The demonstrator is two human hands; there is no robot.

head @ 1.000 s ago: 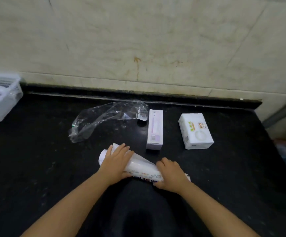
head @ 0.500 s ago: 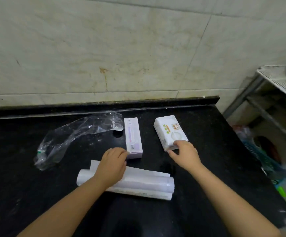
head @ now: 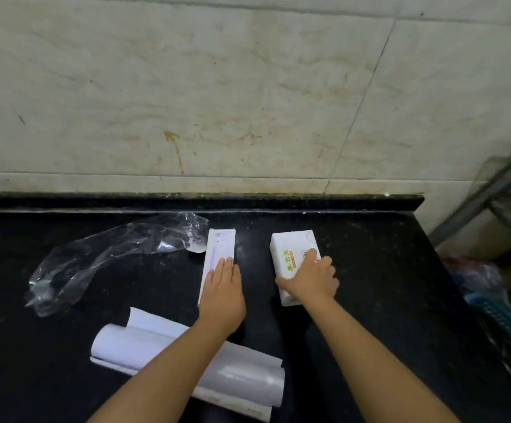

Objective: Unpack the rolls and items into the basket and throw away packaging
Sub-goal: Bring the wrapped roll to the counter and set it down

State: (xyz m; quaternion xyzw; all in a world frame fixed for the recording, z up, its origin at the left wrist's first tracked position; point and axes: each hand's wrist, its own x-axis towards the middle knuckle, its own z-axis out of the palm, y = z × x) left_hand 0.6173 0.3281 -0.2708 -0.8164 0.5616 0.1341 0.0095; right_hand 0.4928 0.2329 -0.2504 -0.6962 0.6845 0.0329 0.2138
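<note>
White paper roll (head: 187, 366) now lies let go on the black counter (head: 370, 270), its wrapper edge curling loose, since both hands have left it. The left hand (head: 222, 293) lies flat, fingers together, on the slim box (head: 219, 248); the right hand (head: 310, 280) cups the tissue pack (head: 290, 250), thumb and fingers closing on its sides. Likely both go next to the basket, out of view now; the clear bag (head: 110, 254) awaits binning.

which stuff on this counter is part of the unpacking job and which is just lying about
Part of the job:
- narrow box, under the left hand
- white carton, under the right hand
- white roll
- clear plastic wrapper, packaging to throw away

Just lying about:
- metal rack on the right
- bags on the floor
</note>
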